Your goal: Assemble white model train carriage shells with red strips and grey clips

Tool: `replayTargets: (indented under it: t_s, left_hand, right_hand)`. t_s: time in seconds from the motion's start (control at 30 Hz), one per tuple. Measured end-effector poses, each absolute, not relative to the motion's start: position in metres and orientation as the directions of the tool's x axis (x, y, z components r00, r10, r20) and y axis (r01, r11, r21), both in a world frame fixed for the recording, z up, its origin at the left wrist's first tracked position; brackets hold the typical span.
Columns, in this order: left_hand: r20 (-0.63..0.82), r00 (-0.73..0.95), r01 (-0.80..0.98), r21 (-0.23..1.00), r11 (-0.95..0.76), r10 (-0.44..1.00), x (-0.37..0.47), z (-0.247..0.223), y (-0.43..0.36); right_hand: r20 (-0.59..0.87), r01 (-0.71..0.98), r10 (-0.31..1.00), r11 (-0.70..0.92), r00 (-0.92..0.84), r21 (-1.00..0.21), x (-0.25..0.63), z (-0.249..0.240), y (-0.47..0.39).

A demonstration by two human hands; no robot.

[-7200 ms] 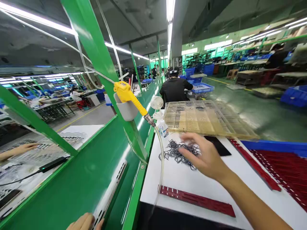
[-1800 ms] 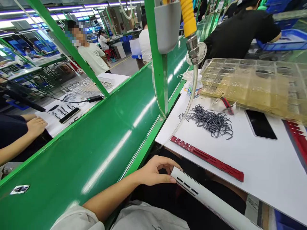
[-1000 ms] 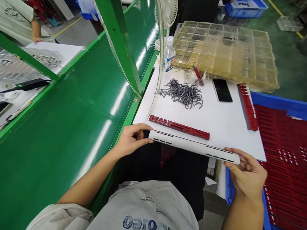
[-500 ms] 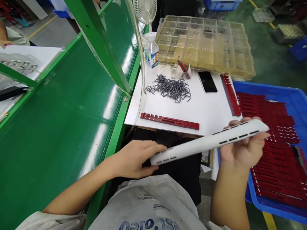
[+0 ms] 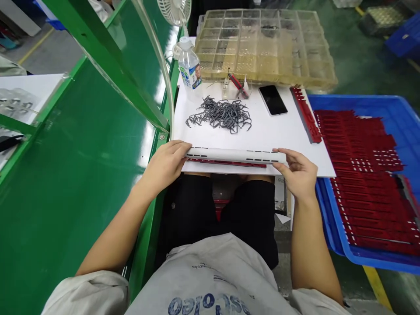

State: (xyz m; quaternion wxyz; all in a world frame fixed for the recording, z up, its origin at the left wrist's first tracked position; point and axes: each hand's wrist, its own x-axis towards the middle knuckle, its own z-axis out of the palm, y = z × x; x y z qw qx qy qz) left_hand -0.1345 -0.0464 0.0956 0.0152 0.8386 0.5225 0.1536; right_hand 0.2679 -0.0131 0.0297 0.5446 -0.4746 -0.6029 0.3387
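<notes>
A long white plastic cover (image 5: 229, 155) with dark slots lies level between my hands, close above or on the front of the white table. My left hand (image 5: 169, 162) is closed on its left end. At the other end, my right hand (image 5: 295, 169) pinches it between thumb and fingers. Under the cover, a long red plastic strip (image 5: 226, 163) is mostly hidden, with only its front edge showing; whether the two touch I cannot tell. Behind them spreads a pile of dark grey bent plastic pieces (image 5: 223, 114).
A phone (image 5: 273, 100), a water bottle (image 5: 189, 65) and another red strip (image 5: 306, 116) are on the table (image 5: 197, 139). A clear compartment tray (image 5: 262, 76) stands at the back. On the right is a blue bin (image 5: 370, 101) of red strips; a green conveyor (image 5: 82, 175) runs left.
Both hands have moved forward from my lap with the white cover. It has gone from tilted to level and now covers most of the red strip on the table.
</notes>
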Motion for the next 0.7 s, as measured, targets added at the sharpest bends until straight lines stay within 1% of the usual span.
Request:
replayTargets:
  t_s: [0.1,0.2,0.4,0.5,0.6,0.7]
  left_hand:
    - [0.240,0.376,0.911,0.082,-0.405,0.895,-0.135,0.094,-0.052]
    - [0.255,0.353,0.927,0.034,-0.373,0.900,-0.133,0.089,-0.055]
    - [0.273,0.393,0.914,-0.006,-0.407,0.878,-0.130,0.079,-0.051]
    - [0.282,0.406,0.908,-0.015,-0.419,0.869,-0.130,0.077,-0.050]
    - [0.279,0.405,0.907,0.000,-0.422,0.871,-0.132,0.075,-0.050]
    - [0.265,0.399,0.910,0.001,-0.414,0.878,-0.132,0.073,-0.050]
  right_hand:
    - [0.344,0.243,0.938,0.344,-0.046,-0.907,0.267,0.030,0.000]
    - [0.308,0.300,0.945,0.327,-0.111,-0.896,0.270,0.024,0.007]
    - [0.301,0.334,0.946,0.325,-0.123,-0.885,0.278,0.022,0.003]
    - [0.325,0.376,0.938,0.345,-0.117,-0.860,0.280,0.028,-0.003]
    - [0.344,0.448,0.931,0.360,-0.121,-0.818,0.281,0.033,-0.008]
    - [0.298,0.521,0.939,0.343,-0.171,-0.782,0.283,0.033,-0.009]
